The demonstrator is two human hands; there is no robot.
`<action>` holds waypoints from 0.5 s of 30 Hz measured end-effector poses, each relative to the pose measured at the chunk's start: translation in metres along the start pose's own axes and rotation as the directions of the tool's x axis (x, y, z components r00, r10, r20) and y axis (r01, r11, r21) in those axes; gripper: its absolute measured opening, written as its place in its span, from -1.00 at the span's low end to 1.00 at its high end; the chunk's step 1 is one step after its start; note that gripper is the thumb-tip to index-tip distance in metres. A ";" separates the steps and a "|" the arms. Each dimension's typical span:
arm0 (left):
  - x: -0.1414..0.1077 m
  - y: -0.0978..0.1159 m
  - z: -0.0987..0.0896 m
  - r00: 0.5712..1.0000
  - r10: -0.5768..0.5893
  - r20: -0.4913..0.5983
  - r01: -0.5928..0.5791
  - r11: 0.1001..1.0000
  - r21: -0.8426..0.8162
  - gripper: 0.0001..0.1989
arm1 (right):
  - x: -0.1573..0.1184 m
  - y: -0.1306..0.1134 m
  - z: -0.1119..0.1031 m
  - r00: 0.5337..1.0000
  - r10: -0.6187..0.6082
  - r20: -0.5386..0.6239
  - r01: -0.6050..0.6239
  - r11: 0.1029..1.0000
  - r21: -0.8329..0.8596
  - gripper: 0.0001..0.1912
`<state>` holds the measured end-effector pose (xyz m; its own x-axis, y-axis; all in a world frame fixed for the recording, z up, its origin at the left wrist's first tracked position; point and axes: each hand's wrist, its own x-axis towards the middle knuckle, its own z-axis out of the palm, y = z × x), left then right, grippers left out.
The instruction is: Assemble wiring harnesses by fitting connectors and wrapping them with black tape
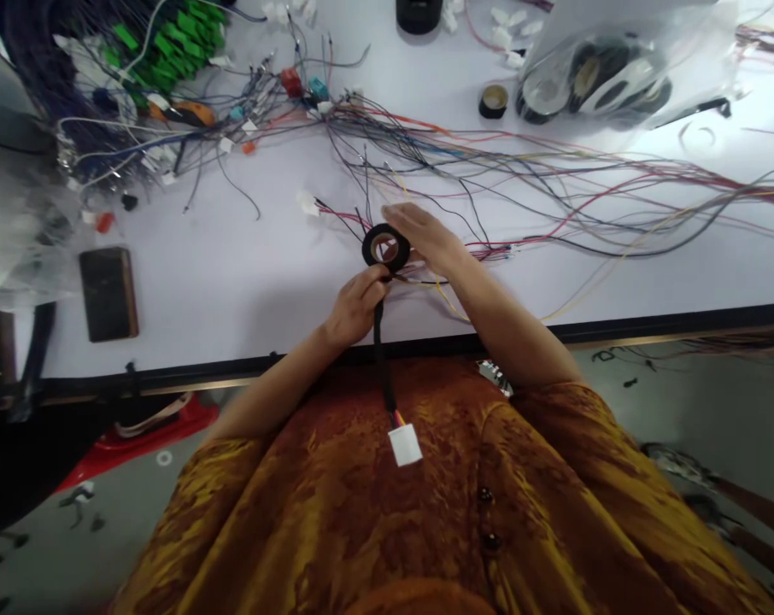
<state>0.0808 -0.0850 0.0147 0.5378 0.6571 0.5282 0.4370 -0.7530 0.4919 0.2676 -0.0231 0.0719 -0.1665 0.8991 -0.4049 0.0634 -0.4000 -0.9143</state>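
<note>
Near the table's front edge, my left hand (pixel 360 303) pinches a black-wrapped wire bundle (pixel 380 350) just below a roll of black tape (pixel 369 248). The bundle hangs over the edge and ends in a white connector (pixel 405 444) in front of the shirt. My right hand (pixel 425 237) is closed around the right side of the tape roll, its lower fingers partly hidden. Loose red, black and yellow wires spread from the point between both hands, some reaching a small white connector (pixel 308 203) at the upper left.
Long loose wires (pixel 554 184) run across the right of the white table (pixel 265 282). Green connectors (pixel 169 43) lie at the back left, a phone (pixel 109 295) at the left. A plastic bag of tape rolls (pixel 618 81) is at the back right, beside a small roll (pixel 493 101).
</note>
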 end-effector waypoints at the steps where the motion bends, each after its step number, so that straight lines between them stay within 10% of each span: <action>1: 0.001 0.001 0.000 0.999 -0.029 -0.016 0.029 0.999 -0.031 -0.81 | -0.003 0.001 -0.002 0.996 -0.085 -0.037 0.081 0.993 -0.088 -0.71; 5: 0.006 0.007 0.003 0.944 -0.289 -0.161 0.253 0.943 -0.215 -0.82 | -0.021 0.016 -0.014 0.924 -0.371 -0.092 0.300 0.852 -0.429 -0.65; 9: 0.011 0.010 0.010 0.780 -0.620 -0.082 0.499 0.697 -0.516 -0.76 | -0.046 0.033 -0.021 0.893 -0.451 -0.006 0.322 0.647 -0.691 -0.69; 15: 0.009 0.008 0.013 0.729 -0.684 -0.026 0.599 0.655 -0.461 -0.74 | -0.059 0.027 -0.002 0.915 -0.363 0.173 0.319 0.394 -0.862 -0.41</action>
<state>0.0987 -0.0857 0.0148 0.0741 0.9951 0.0661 0.2758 -0.0841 0.9575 0.2809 -0.0869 0.0715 -0.3453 0.9378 -0.0367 0.8201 0.2825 -0.4976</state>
